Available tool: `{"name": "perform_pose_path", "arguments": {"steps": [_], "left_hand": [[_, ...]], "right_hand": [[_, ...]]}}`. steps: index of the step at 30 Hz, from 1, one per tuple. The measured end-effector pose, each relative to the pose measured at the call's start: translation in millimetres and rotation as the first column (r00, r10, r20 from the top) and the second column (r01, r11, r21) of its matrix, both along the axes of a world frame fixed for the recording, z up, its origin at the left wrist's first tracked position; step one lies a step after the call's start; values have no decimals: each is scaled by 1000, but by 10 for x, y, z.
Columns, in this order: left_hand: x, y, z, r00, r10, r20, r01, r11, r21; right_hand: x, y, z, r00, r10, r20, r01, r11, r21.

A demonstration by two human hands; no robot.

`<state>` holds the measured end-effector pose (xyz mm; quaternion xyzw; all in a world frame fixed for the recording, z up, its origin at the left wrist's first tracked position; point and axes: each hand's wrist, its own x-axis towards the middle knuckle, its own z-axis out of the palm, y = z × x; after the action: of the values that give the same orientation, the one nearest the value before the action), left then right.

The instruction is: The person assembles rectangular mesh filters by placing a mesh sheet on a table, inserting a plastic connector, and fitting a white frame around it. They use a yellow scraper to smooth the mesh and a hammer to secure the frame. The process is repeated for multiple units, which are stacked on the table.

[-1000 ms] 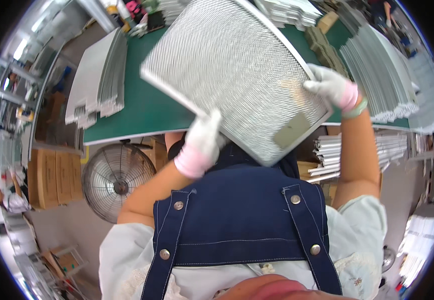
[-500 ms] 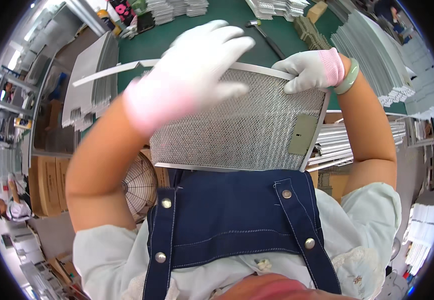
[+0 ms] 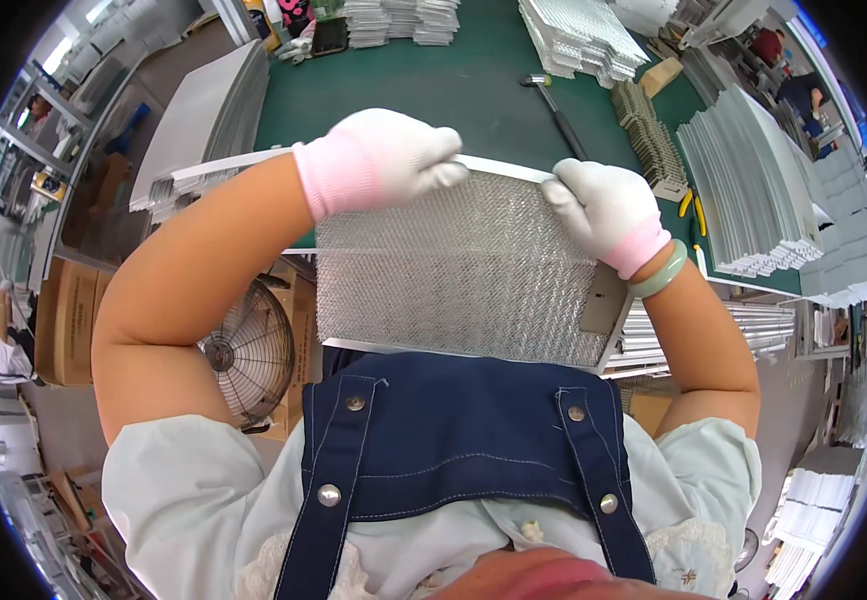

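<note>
The mesh panel (image 3: 454,280) is a roughly rectangular sheet of silvery, crinkled metal mesh, held tilted in front of the dark blue apron (image 3: 464,440), its upper part overlapping the table's near edge. A pale, narrow strip (image 3: 504,169) runs along its top edge and out past its left side, behind the left forearm; a flat, grey-olive plate (image 3: 599,303) sits at its lower right corner.

At the panel's top edge, left of its middle, the left hand (image 3: 384,160), in a white knit glove with a pink cuff, has its fingers curled in together; whether they grip the strip cannot be told. At the panel's upper right corner, the right hand (image 3: 604,210), gloved alike, pinches the rim between thumb and bent fingers.

Left of the panel are cardboard boxes (image 3: 64,320), a round wire-caged fan (image 3: 244,350) and, higher up, a stack of smooth grey sheets (image 3: 199,105). Beyond the panel stretches the green table (image 3: 384,90), bearing a black-handled hammer (image 3: 561,122) and rows of small khaki parts (image 3: 649,140). Right of the panel are yellow-handled pliers (image 3: 699,212), pale strips bundled (image 3: 694,335) lower down, and a leaning stack of thin, light-grey panels (image 3: 749,185).
</note>
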<state>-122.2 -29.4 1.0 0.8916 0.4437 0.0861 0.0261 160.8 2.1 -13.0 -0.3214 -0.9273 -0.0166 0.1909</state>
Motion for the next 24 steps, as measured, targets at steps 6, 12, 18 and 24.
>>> {"name": "perform_pose_path", "arguments": {"steps": [6, 12, 18, 24], "left_hand": [[-42, -205, 35, 987, 146, -69, -129, 971, 201], [5, -162, 210, 996, 92, 4, -92, 992, -89], [-177, -299, 124, 992, 103, -75, -102, 995, 17], [-318, -415, 19, 994, 108, -31, -109, 994, -28]], "right_hand": [[-141, 6, 75, 999, 49, -6, -48, 999, 21], [-549, -37, 51, 990, 108, -90, -113, 992, -49], [-599, -96, 27, 994, 104, -35, -105, 994, -33], [-704, -110, 50, 992, 122, 42, -119, 991, -67]]}}
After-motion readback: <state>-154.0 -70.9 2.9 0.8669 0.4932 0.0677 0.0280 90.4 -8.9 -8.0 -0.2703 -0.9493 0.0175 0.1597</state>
